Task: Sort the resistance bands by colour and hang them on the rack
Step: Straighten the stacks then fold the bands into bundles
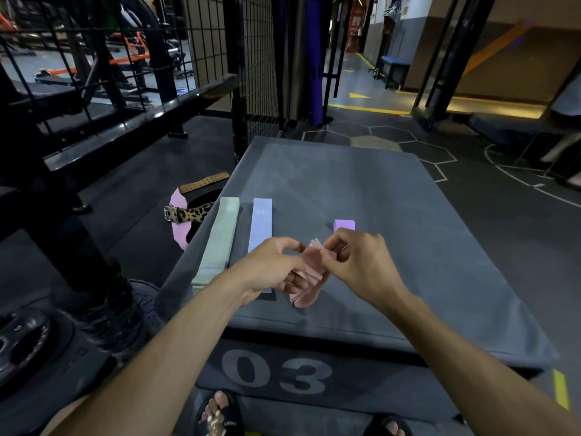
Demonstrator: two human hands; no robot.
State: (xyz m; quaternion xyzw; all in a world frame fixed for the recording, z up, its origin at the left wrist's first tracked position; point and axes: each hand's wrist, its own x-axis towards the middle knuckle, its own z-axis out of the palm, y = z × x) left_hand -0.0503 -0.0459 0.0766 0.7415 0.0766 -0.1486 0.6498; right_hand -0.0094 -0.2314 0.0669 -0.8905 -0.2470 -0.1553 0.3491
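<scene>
Far left on the floor I see a leopard-print belt (188, 214) and a pink belt (179, 229), just off the left edge of the grey padded tabletop (393, 215). On it near that edge, a green band (218, 243) lies flat and lengthwise; a pale blue band (261, 223) runs parallel just beside it, near end hidden under my left hand (270, 265). Left grip pinches the pink band (309, 275), which is bunched and held above the tabletop's near middle. My right hand (358, 262) has its grip clamped on the same band's top. Beyond it a folded purple band (344, 225) sits apart. The right half of the tabletop is bare up to its edge. Front edge shows "03".
</scene>
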